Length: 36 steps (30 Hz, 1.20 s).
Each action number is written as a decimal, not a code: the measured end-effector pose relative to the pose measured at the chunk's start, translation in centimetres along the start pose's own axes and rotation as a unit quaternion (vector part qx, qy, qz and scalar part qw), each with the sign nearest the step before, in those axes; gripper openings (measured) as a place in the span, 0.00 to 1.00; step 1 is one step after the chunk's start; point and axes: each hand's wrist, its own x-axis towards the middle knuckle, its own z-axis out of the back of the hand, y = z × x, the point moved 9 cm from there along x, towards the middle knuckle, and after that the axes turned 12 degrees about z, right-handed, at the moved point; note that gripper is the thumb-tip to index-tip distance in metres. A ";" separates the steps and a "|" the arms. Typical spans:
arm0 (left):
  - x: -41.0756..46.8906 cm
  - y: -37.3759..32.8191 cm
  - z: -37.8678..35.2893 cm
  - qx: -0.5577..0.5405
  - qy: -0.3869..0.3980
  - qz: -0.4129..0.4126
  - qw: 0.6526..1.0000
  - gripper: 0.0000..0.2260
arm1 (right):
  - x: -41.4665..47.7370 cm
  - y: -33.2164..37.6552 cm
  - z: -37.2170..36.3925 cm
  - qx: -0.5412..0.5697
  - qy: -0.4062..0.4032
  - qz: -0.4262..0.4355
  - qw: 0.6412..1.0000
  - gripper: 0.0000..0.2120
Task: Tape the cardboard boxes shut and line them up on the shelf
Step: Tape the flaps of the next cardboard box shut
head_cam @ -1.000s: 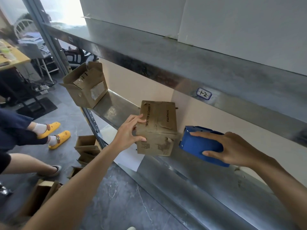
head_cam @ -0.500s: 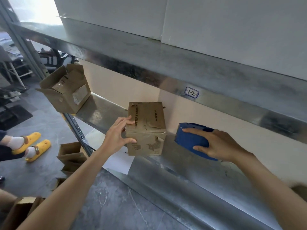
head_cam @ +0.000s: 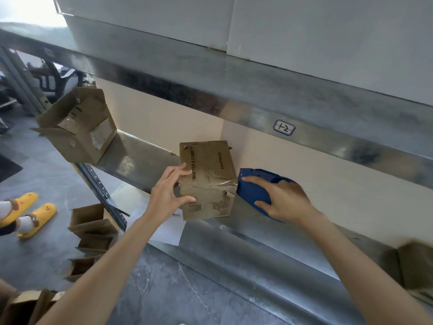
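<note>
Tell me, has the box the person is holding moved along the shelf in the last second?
No. The cardboard box stays with its back right corner at the wall seam, as before; only the camera view has shifted.

It is a storeroom or small warehouse. Galvanised steel racking [head_cam: 257,259] runs along the wall, with a handwritten bay label [head_cam: 284,127] on its upper beam and a slotted upright [head_cam: 97,181] to the left. Open cartons [head_cam: 93,228] lie on the grey floor [head_cam: 178,296] at near left. A taped cardboard box [head_cam: 206,179] and a blue tape dispenser [head_cam: 253,191] are at the shelf.
</note>
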 end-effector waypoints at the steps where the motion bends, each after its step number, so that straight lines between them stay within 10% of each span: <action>1: 0.0 0.0 0.0 0.001 0.000 0.000 1.000 0.32 | 0.2 0.3 0.1 -0.011 0.005 -0.001 1.000 0.31; 17: -0.1 -0.4 0.5 0.040 -0.006 0.006 0.999 0.32 | -0.3 -4.2 -12.2 0.264 0.053 -0.188 0.944 0.37; 36: 0.0 -0.7 0.4 0.036 0.026 -0.008 0.999 0.32 | -0.3 -6.1 -13.2 0.229 -0.003 -0.213 0.950 0.41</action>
